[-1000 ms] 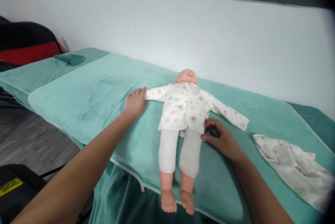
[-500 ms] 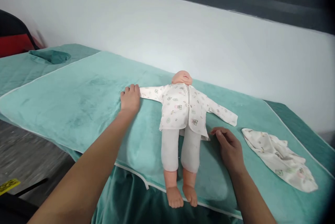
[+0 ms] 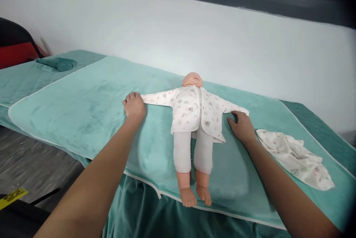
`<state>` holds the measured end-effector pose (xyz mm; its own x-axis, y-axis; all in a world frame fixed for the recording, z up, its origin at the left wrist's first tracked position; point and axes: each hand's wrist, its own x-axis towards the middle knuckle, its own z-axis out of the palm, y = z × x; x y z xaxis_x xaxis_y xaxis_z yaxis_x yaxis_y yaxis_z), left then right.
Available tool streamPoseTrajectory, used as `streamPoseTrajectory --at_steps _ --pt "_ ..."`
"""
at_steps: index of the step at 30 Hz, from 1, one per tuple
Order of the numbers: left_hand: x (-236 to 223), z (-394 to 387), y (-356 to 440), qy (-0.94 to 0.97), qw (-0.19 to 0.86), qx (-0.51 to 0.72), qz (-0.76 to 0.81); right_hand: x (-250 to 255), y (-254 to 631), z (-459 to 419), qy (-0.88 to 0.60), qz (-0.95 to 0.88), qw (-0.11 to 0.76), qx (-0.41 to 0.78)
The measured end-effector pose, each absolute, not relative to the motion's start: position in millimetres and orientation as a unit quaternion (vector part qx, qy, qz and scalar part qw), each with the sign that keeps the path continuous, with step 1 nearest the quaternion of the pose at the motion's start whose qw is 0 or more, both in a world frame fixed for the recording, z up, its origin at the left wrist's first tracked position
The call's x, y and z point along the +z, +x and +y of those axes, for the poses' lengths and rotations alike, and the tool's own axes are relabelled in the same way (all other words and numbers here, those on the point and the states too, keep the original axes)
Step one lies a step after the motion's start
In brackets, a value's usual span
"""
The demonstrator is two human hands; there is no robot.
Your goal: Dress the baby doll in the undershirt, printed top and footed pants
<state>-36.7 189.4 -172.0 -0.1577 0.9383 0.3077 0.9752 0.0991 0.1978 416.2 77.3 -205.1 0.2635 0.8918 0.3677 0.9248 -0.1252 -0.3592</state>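
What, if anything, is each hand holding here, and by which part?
The left hand is at the end of one printed sleeve, the right hand near the end of the other sleeve; whether either grips cannot be told.

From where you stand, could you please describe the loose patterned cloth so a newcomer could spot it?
On the green cover, right of the doll and past the right hand, lies the patterned cloth. It is crumpled and loose, while the similarly printed shirt is on the doll.
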Motion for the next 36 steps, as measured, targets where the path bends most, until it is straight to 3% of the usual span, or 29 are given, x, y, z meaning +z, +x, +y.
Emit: streamPoseTrajectory --at_steps 9,15,18,22,29,32,36 --pt "-172 170 -24 -0.609 0.045 -0.255 -0.75 -199 404 65 -0.707 -0.587 0.394 -0.02" --pt "-173 140 -12 -0.603 0.032 -0.311 -0.734 -189 364 30 -0.656 -0.671 0.341 0.049" --pt "-176 118 -2 -0.616 0.019 -0.335 -0.713 -190 342 5 -0.624 -0.711 0.322 0.029" --pt "-190 76 19 -0.635 -0.071 -0.4 -0.657 -199 321 -31 -0.629 -0.692 0.355 0.023" --pt "-202 31 42 -0.628 -0.353 -0.462 -0.517 -222 281 -96 -0.648 -0.644 0.407 0.005" --pt "-199 37 47 -0.602 -0.388 -0.477 -0.51 -230 263 -112 -0.656 -0.636 0.406 0.004" --pt "-200 39 55 -0.571 -0.356 -0.52 -0.526 -234 252 -119 -0.675 -0.621 0.399 0.008"
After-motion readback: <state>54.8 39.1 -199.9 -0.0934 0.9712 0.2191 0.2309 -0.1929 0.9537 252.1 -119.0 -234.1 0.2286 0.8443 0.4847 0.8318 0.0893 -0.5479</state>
